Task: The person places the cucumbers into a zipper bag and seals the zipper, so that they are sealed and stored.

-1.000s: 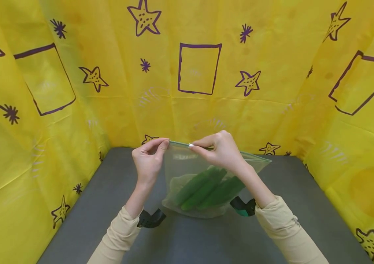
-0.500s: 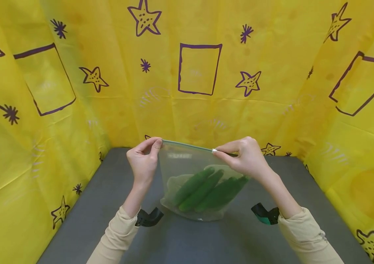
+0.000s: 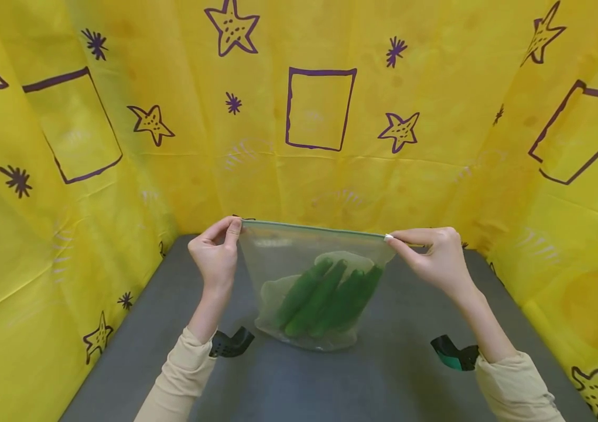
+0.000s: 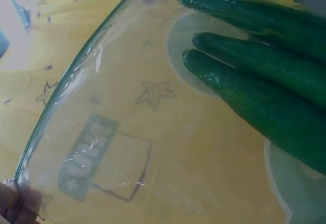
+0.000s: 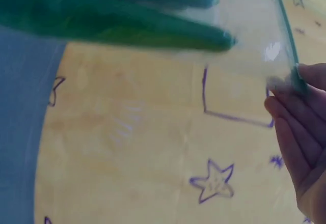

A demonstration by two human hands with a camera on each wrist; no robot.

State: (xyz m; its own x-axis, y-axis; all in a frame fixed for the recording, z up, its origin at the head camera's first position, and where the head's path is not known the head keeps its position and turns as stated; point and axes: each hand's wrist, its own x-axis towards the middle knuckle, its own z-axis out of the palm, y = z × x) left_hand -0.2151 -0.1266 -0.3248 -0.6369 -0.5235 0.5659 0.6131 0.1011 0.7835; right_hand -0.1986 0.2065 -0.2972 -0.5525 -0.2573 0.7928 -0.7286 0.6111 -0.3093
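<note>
A clear zip bag point(image 3: 288, 252) with a green zip strip hangs stretched between both hands. Several long green cucumbers point(image 3: 325, 299) lie slanted inside it. My left hand point(image 3: 217, 252) pinches the bag's upper left corner between thumb and fingers. At the right end of the strip, my right hand point(image 3: 438, 258) pinches the small white slider point(image 3: 388, 237). The strip runs in an unbroken line between the hands. In the left wrist view a printed label point(image 4: 87, 158) shows on the plastic near the strip. The right wrist view has the cucumbers point(image 5: 153, 25) close up, the bag's corner beside the fingertips.
Beneath the bag lies a dark grey tabletop point(image 3: 383, 387). Yellow cloth point(image 3: 320, 181) with drawn stars and frames encloses the table at the back and both sides. Black curved pieces point(image 3: 232, 346) stick out by the wrists.
My right hand has slid rightward along the strip with the slider, from near mid-bag to the right end. My left hand has shifted slightly left, and the bag's top now stretches wider.
</note>
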